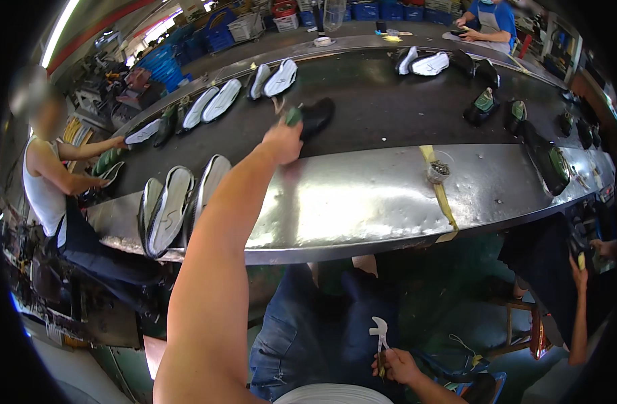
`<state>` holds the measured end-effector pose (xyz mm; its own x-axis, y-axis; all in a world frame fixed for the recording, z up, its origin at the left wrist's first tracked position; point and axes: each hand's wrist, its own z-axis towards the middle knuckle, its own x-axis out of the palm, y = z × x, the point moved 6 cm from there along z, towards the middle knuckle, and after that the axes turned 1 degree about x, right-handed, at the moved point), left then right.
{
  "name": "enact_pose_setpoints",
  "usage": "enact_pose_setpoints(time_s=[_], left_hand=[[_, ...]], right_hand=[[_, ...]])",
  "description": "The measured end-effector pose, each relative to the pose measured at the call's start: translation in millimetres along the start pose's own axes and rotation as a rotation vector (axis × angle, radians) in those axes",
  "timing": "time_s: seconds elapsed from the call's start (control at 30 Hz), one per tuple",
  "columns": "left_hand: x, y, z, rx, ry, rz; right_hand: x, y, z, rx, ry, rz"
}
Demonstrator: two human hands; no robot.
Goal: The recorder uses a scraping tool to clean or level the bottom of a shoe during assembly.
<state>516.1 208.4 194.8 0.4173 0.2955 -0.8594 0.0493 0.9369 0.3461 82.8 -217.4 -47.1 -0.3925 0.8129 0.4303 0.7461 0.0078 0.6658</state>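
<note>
My left hand is stretched far out over the dark belt, its fingers closed round the green last at the heel end of a black shoe. The shoe points away to the right and looks slightly blurred. Low by my lap, my right hand grips a pair of lasting pincers, the silver hammer-shaped head pointing up. Under my left arm on the metal ledge, shoes with white soles lean sole outward, partly hidden by the arm.
A metal ledge runs in front of me, with a small cup of tacks beside a yellow strip. More shoes on lasts stand along the belt. Co-workers handle shoes at left, far right and near right.
</note>
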Motion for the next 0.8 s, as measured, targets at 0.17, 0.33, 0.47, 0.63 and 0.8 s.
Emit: enact_pose_setpoints(time_s=[0.17, 0.33, 0.47, 0.63, 0.8], left_hand=[[-28.0, 51.1, -4.7, -0.196, 0.092, -0.420], [-30.1, 159.1, -112.6, -0.872, 0.795, -0.425], [-46.9, 159.6, -157.0, -0.929, 0.482, -1.211], [-131.1, 69.1, -212.3, -0.461, 0.300, -1.790], [-127.5, -76.8, -339.8, -0.478, 0.165, -2.170]], right_hand=[[-1.6, 12.2, -2.4, 0.058, -0.022, -0.077], [2.3, 15.7, 3.0, 0.058, -0.002, -0.094], [6.6, 8.8, -0.8, 0.048, 0.000, -0.133], [13.9, -2.9, -10.5, -0.018, -0.053, -0.131], [15.6, 3.8, -11.6, -0.114, -0.092, -0.347]])
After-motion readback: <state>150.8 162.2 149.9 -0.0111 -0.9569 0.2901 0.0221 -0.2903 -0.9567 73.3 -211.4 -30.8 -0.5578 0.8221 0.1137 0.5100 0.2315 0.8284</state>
